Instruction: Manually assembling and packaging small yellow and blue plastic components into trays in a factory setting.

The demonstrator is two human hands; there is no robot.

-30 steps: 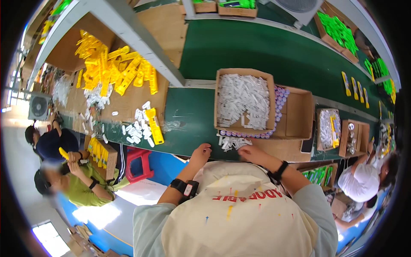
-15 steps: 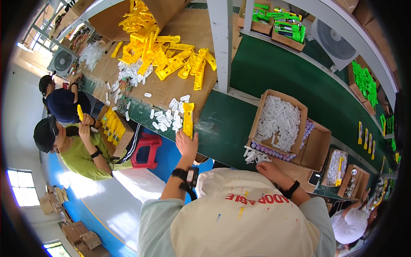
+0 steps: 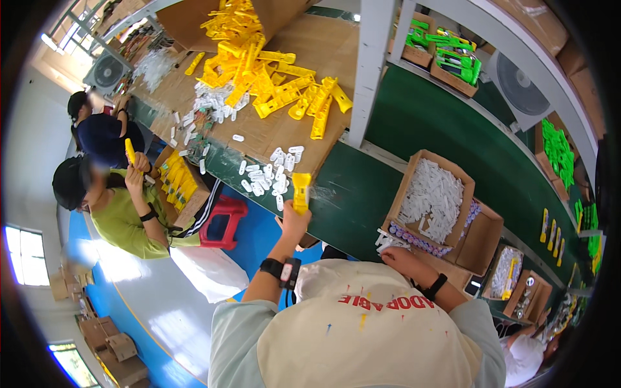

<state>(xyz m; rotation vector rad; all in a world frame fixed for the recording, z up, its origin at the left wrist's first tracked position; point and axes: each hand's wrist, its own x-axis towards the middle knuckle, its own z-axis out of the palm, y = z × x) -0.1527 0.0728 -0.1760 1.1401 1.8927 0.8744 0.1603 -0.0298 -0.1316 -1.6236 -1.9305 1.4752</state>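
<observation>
My left hand is closed around the near end of a yellow plastic casing, which points away from me at the table's near edge. Just left of the casing lie loose small white oval plastic pieces. My right hand rests at the near edge by a small heap of thin white plastic strips; its fingertips are too small and partly hidden to show whether they pinch one. Beyond it stands a cardboard box filled with similar white strips.
A large pile of yellow casings spreads over cardboard at the far left. A metal post rises from the green table. Left of me a person in a green shirt holds a yellow casing. Boxes of green parts stand beyond.
My left hand has closed around the casing's near end, and the casing sits nearer the edge. The whole view has shifted slightly. My right hand remains by the white strips.
</observation>
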